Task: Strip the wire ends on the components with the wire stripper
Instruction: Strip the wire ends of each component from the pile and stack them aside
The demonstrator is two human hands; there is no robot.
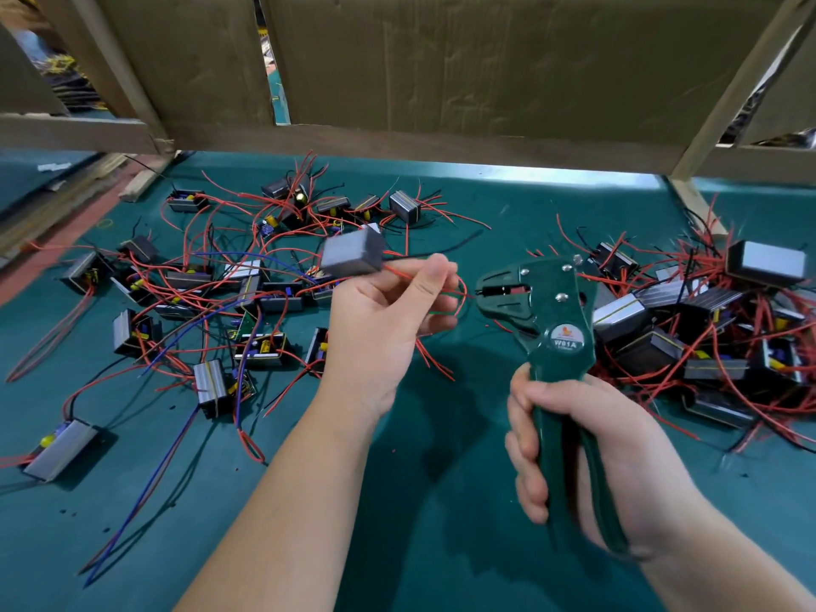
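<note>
The left hand [384,320] pinches a looped bunch of red wires [459,298] between thumb and fingers [437,267]. Their grey component [351,256] is raised off the worktop [441,479], just above the hand. The right hand [587,452] has its fingers [525,457] wrapped round both handles of the green wire stripper [561,346], whose mouth faces the wires. A wire tip lies right at that mouth, but motion blur makes it hard to tell whether it is seated inside.

The main risk is squeezing with the tip off the blades or pushed in too deep. That would leave the insulation on, or take too much off and nick the strands. The slack loop could also let a second wire slip in. The lifted component could swing and pull the tip out.

Between the forearms the worktop gives the hands room. To the right a tangled heap [706,329] lies near the stripper, and scattered parts [212,302] spread on the left. The wooden frame [397,139] closes off the back.
</note>
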